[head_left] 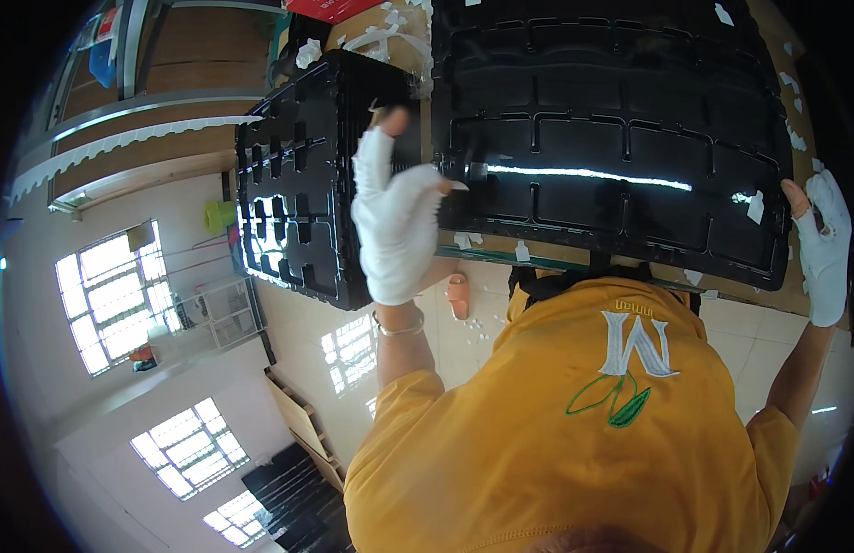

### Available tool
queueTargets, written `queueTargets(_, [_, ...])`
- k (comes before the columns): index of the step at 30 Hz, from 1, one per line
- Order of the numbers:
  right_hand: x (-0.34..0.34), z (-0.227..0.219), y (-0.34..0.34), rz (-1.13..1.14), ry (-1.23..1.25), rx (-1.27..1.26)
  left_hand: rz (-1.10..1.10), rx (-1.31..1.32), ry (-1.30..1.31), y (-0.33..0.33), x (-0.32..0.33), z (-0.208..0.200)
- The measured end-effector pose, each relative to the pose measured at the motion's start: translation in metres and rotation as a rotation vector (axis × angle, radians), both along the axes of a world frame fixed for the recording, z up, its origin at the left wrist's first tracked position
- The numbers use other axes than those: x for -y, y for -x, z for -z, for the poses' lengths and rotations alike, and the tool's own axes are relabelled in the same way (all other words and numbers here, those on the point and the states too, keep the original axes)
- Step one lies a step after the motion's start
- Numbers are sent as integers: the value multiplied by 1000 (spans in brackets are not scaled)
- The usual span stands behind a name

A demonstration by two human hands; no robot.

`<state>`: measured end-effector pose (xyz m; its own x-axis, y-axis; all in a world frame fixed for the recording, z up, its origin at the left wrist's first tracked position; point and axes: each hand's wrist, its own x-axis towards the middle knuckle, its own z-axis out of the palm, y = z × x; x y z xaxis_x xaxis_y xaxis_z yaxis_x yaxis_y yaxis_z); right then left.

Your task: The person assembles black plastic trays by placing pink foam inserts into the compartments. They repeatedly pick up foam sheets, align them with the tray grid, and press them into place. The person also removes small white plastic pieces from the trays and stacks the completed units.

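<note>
Well, left hand (394, 217) hovers near the black tray (620, 147), fingers apart; right hand (821, 249) is at its right edge, thumb and fingers parted. Yellow shirt (537, 461) has white lettering (614, 346), green leaves (631, 408).

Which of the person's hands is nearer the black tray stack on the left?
The left. The left hand appears over the right edge of the black tray stack; contact is unclear. The right hand is farther away, at the large black tray's right edge.
</note>
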<state>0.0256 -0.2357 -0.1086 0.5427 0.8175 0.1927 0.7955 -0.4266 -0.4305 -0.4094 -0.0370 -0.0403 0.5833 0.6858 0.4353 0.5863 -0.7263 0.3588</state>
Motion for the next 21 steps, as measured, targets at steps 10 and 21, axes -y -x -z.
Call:
queueTargets(10, [-36, -43, 42, -232, -232, -64, -78, -205, -420, -53, -125, -18])
queueTargets(21, [-23, -48, 40, -154, -256, -228, 11, -530, -173, -125, -203, 11])
